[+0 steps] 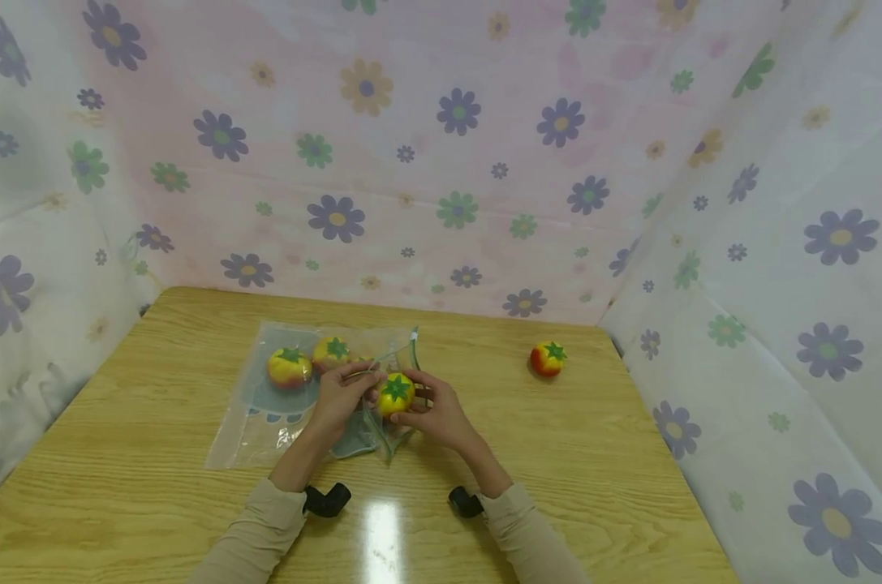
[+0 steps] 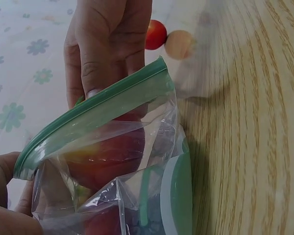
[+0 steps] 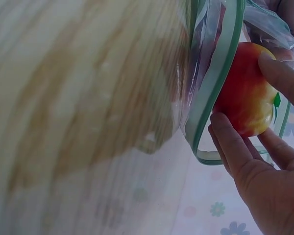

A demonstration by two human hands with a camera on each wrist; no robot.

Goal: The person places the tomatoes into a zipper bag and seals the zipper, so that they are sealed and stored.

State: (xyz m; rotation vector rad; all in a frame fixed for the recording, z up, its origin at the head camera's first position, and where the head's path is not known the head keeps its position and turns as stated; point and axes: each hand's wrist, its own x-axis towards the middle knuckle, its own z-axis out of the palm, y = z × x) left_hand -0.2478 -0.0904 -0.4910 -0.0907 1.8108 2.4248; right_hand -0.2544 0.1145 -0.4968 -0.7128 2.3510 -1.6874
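Observation:
A clear zip bag with a green-edged mouth lies on the table. My left hand pinches the bag's mouth at one side, and the green zip strip stands spread in the left wrist view. In my right hand is a red-and-yellow toy tomato with a green leafy top, gripped between thumb and fingers. The right wrist view has this tomato within the bag's opening. Farther inside the bag, a toy tomato and another toy tomato show through the plastic.
One more red-and-yellow toy tomato rests on the wooden table at the back right. Flower-patterned sheets stand behind the table and along both sides. Black wrist mounts sit at both cuffs.

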